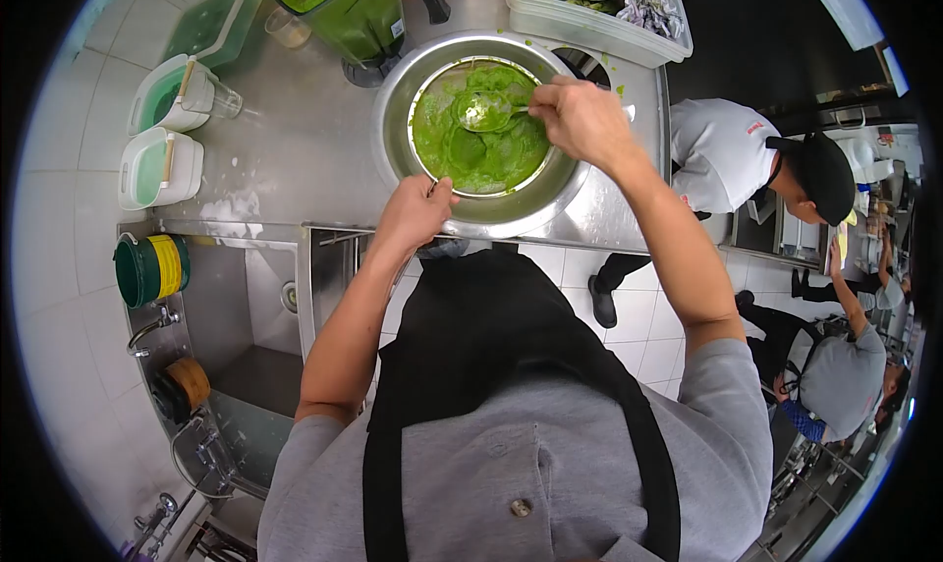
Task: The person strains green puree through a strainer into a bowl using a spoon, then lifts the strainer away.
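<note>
A round sieve (543,182) holding thick green puree (432,135) rests inside a wide metal bowl (393,135). My right hand (582,120) grips the handle of a spoon (483,112), whose head lies in the puree near the middle of the sieve. At the lower left of the bowl, my left hand (420,208) is closed on the sieve's handle, most of which is hidden by the fingers. A blender jug (359,22) with green liquid inside stands behind the bowl, to its left.
White tubs (162,169) and a clear cup (226,100) sit at the counter's left. A white container (599,22) with greens and crumpled foil is at the back right. The sink (265,307) lies lower left. Co-workers (722,154) stand at the right, apart from my hands.
</note>
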`<state>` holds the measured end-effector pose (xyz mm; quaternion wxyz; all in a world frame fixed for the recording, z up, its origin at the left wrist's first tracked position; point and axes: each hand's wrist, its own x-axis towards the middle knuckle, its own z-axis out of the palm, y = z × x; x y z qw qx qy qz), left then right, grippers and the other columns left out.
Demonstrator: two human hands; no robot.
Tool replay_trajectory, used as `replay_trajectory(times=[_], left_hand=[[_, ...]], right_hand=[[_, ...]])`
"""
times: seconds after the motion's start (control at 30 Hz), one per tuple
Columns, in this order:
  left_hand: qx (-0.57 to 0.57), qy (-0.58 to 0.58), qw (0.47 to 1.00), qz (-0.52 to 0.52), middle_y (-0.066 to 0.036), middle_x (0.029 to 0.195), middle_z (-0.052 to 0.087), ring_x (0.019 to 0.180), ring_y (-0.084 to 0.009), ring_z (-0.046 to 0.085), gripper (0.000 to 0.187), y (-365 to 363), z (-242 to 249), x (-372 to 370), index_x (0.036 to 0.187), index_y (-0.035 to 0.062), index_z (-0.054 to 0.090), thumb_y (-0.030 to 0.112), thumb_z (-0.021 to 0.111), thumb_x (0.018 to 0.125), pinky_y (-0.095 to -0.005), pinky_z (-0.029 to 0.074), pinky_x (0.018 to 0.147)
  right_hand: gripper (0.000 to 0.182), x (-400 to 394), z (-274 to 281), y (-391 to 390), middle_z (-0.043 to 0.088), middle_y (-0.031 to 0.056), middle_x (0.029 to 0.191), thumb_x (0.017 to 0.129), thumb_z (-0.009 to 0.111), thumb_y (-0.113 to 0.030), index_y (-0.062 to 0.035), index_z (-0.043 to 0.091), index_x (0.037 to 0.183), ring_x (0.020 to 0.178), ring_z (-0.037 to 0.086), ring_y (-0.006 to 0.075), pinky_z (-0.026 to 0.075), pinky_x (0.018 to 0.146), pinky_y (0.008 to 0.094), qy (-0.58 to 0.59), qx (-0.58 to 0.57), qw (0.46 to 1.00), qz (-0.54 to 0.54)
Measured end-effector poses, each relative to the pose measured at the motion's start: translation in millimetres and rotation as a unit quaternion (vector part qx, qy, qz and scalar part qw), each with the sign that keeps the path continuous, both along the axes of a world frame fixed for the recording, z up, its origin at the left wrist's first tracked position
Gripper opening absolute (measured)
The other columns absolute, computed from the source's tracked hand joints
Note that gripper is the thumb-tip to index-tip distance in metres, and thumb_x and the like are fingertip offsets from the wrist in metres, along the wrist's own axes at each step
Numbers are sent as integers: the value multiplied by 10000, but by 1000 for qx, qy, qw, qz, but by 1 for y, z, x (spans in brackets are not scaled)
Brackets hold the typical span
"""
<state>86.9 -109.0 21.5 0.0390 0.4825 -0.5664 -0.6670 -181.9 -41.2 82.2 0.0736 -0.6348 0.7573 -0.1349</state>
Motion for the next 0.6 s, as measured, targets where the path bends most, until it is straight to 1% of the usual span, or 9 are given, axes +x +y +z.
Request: replay_trajectory(times=[0.07, 0.13, 0.17, 0.23, 0.33, 0.43, 0.5, 0.57, 0.6], left_hand=[[-7, 10, 1000, 6, 17, 589, 480, 407, -57, 357, 332, 0, -1, 0, 938, -27, 610, 265, 546, 1082, -268, 248, 368], [-87, -31, 995, -34, 21, 591, 479, 413, -54, 357, 333, -5, -12, 2, 943, -25, 609, 269, 543, 1083, -266, 251, 369], [-87, -30, 995, -34, 21, 591, 479, 413, -54, 357, 333, -6, -7, 2, 943, -25, 609, 269, 543, 1083, -266, 251, 369], [14, 1, 1000, -7, 24, 591, 475, 414, -55, 352, 335, -5, 6, 3, 942, -28, 608, 268, 539, 1084, -269, 253, 369], [-3, -6, 1000, -19, 31, 586, 461, 410, -59, 344, 335, -5, 0, 3, 941, -28, 605, 265, 533, 1086, -275, 247, 370], [9, 3, 1000, -11, 34, 582, 449, 404, -62, 337, 340, -2, 7, 4, 934, -31, 605, 262, 528, 1088, -279, 244, 368], [8, 3, 1000, -17, 35, 580, 445, 404, -60, 337, 340, -2, 6, 6, 935, -32, 604, 261, 528, 1088, -277, 245, 366], [10, 5, 1000, -23, 37, 578, 441, 405, -59, 336, 339, -1, 7, 6, 935, -33, 603, 260, 527, 1088, -276, 246, 364], [20, 9, 1000, -19, 37, 574, 438, 403, -57, 333, 340, 0, 9, 6, 933, -34, 603, 260, 527, 1088, -275, 245, 363]], right_hand=[[154, -4, -5, 3, 749, 101, 1026, 884, 685, -187, -140, 786, 991, 925, 722, 350, 579, 795, 492, -5, 20, 1000, -13], [174, -12, -5, 3, 750, 92, 1022, 883, 696, -208, -149, 791, 1017, 918, 724, 343, 581, 790, 488, 5, 46, 999, -17], [174, -8, 7, 1, 750, 92, 1022, 883, 696, -208, -149, 791, 1017, 918, 724, 343, 581, 790, 488, 6, 46, 999, -17], [165, 4, 35, 3, 747, 82, 1001, 881, 691, -193, -154, 793, 1005, 907, 727, 329, 583, 780, 474, 76, 31, 996, -22], [157, 23, 41, 11, 740, 70, 979, 864, 683, -167, -157, 790, 979, 885, 727, 317, 584, 759, 467, 50, 1, 999, 19], [164, 30, 14, 11, 731, 68, 954, 839, 679, -140, -157, 788, 960, 874, 726, 321, 583, 748, 469, 32, 2, 998, 50], [173, 18, 8, 10, 729, 61, 941, 819, 684, -125, -157, 789, 953, 869, 728, 317, 584, 746, 462, 14, -15, 999, 49], [165, 7, 16, 7, 731, 52, 940, 816, 689, -119, -155, 789, 941, 871, 731, 307, 585, 746, 450, 98, -9, 994, 38], [79, 3, 23, 6, 722, 22, 968, 881, 698, -158, -133, 768, 908, 852, 715, 309, 572, 712, 447, 125, -19, 991, 44]])
